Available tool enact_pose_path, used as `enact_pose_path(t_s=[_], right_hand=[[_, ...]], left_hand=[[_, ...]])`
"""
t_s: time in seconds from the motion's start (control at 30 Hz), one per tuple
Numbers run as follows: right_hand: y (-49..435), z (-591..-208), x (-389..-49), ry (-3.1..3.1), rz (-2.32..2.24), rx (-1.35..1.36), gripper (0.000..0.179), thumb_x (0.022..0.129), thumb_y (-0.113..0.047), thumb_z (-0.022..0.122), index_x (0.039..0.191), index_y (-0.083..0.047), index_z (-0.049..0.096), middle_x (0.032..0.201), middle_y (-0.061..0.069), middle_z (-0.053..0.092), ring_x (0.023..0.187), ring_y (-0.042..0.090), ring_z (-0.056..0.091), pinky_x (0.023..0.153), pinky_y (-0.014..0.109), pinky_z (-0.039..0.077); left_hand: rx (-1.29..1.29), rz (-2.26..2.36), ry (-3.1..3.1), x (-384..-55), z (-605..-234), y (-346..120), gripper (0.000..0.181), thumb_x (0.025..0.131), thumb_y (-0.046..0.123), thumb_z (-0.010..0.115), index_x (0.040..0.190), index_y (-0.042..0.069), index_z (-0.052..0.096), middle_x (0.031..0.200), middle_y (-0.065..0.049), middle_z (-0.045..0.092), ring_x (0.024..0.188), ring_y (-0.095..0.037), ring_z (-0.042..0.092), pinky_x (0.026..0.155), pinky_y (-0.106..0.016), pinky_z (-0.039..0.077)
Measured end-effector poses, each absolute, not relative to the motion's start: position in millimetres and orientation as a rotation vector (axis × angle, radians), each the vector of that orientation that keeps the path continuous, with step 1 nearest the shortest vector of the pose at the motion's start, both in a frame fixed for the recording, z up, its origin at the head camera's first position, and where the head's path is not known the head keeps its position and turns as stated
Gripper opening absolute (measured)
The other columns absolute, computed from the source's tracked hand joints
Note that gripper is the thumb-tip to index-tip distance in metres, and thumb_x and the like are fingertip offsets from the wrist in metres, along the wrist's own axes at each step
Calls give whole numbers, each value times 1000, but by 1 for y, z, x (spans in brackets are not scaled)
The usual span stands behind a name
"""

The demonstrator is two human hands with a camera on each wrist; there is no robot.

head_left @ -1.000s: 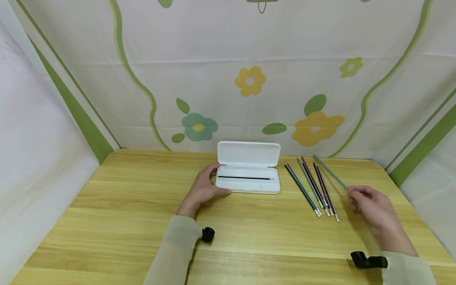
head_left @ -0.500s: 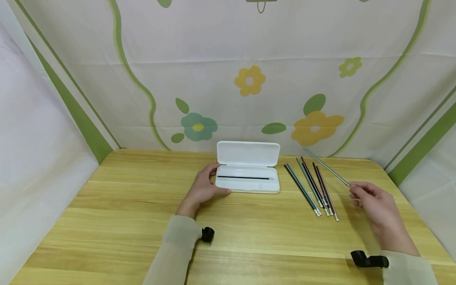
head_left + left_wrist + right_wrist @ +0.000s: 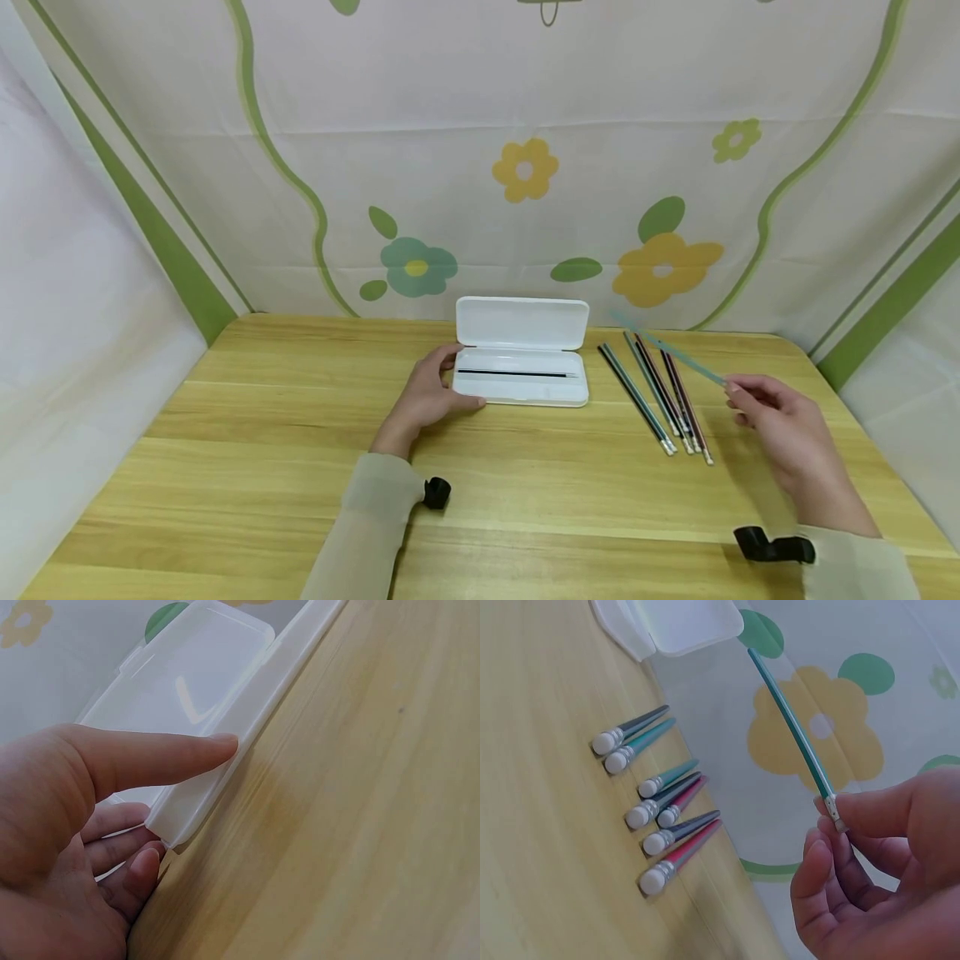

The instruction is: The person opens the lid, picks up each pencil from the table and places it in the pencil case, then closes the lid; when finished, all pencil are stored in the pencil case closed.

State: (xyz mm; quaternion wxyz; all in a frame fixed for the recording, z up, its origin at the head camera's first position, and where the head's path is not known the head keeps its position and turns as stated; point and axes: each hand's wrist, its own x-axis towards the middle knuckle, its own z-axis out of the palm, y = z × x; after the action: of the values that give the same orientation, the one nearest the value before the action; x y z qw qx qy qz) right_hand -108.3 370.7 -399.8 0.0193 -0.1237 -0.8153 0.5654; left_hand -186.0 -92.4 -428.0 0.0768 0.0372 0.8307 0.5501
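Observation:
A white pencil case (image 3: pixel 521 398) lies with its lid (image 3: pixel 522 323) raised at the back of the table. One dark pencil (image 3: pixel 513 374) is inside it, lengthwise. My left hand (image 3: pixel 429 392) holds the case's left end, the thumb along the front edge and the fingers at the side. To the right, my right hand (image 3: pixel 783 425) pinches a green pencil (image 3: pixel 791 724) by its eraser end, between thumb and fingertips. That pencil is raised above the table and slants up to the left. Below it lie several loose pencils (image 3: pixel 637 400) in green, dark and red, white erasers toward me.
The wooden table (image 3: pixel 525 500) meets a flower-printed cloth (image 3: pixel 420 192) hanging behind it. More cloth hangs at both sides. Each wrist wears a black mount, such as the left one (image 3: pixel 437 493).
My right hand has swung the green pencil's far tip to the left, over the loose pencils, and the hand has risen slightly. My left hand and the case stay put.

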Motion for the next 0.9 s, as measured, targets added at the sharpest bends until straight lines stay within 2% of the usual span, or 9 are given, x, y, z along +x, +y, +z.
enact_pose_path(t_s=[0.1,0.4,0.53,0.63,0.73,0.83,0.9], right_hand=[[366,-400,-110,-2589,1680,-368,17,111,-33,60,123,-27,71,103,-20,65,93,2,62,81,19,57],[347,-403,-116,-2657,1599,-292,34,111,-34,60,133,-9,68,109,-9,67,94,5,62,80,22,59],[336,-401,-119,-2685,1559,-248,43,111,-37,60,137,-3,66,108,-11,67,96,6,63,79,22,59],[325,-398,-124,-2732,1493,-226,47,111,-40,60,141,-4,66,110,-9,68,95,8,62,76,23,58],[311,-392,-131,-2772,1421,-195,46,111,-42,59,141,-8,68,115,0,69,92,11,61,72,26,55],[293,-388,-139,-2798,1356,-154,42,112,-40,58,138,-9,70,122,10,68,94,15,59,72,26,52],[280,-386,-145,-2806,1334,-138,40,112,-38,58,137,-9,71,124,12,68,98,16,57,74,25,50]], left_hand=[[117,1650,2491,-187,-428,-92,92,76,11,98,156,15,52,150,-12,59,136,-32,55,113,-53,49],[110,1646,2489,-186,-430,-91,92,76,11,97,157,15,52,150,-14,58,127,-32,57,106,-50,52],[125,1645,2494,-186,-430,-90,92,76,10,97,156,14,53,151,-13,58,135,-32,54,111,-53,49],[130,1645,2495,-187,-430,-89,92,75,10,97,156,14,53,151,-13,58,138,-33,53,114,-54,48],[123,1647,2496,-187,-430,-90,92,75,9,97,156,14,53,152,-13,58,139,-34,53,114,-55,48],[120,1648,2496,-187,-430,-90,92,75,9,97,156,14,54,151,-13,58,139,-34,53,114,-55,48],[121,1648,2495,-187,-430,-90,91,75,9,97,155,14,54,151,-13,59,138,-34,53,114,-55,48]])
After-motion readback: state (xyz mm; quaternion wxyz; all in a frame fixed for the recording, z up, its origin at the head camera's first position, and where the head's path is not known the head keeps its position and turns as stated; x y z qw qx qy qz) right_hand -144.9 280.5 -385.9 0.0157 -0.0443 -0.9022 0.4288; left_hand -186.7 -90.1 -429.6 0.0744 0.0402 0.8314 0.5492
